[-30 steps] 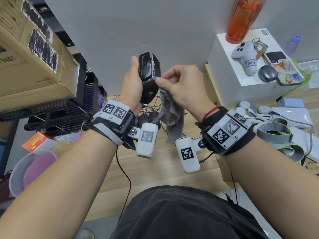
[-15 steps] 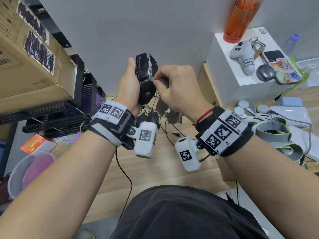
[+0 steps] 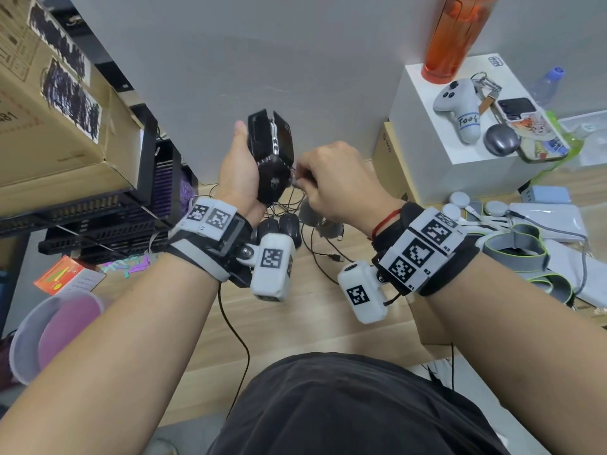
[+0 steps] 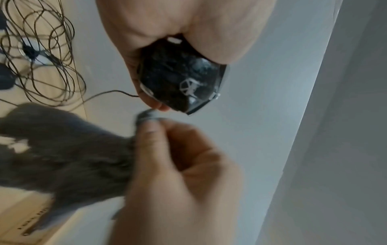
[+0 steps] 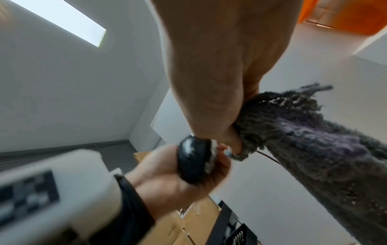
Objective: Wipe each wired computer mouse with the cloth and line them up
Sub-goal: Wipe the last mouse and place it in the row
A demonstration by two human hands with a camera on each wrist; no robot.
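Note:
My left hand (image 3: 238, 169) grips a black angular wired mouse (image 3: 271, 157), held up in the air in front of the grey wall. The same mouse (image 4: 180, 77) shows a white logo in the left wrist view. My right hand (image 3: 335, 182) pinches a grey cloth (image 3: 315, 216) and holds its tip against the mouse's lower right side. The cloth (image 5: 314, 142) hangs down below that hand. Two more dark mice (image 3: 281, 226) lie side by side on the wooden desk (image 3: 312, 316) below, partly hidden by my left wrist. Their cables (image 4: 41, 54) lie tangled behind them.
Cardboard boxes (image 3: 59, 110) and black trays (image 3: 108, 218) stand at the left. A white box (image 3: 460, 133) at the right carries an orange bottle (image 3: 456, 34), a controller and keys. Chargers and straps (image 3: 525, 238) crowd the right desk. A pink-lined bin (image 3: 56, 333) stands below left.
My right hand has slid the cloth down from the top of the mouse to its lower side. The left hand has kept hold of the mouse and tilted it slightly.

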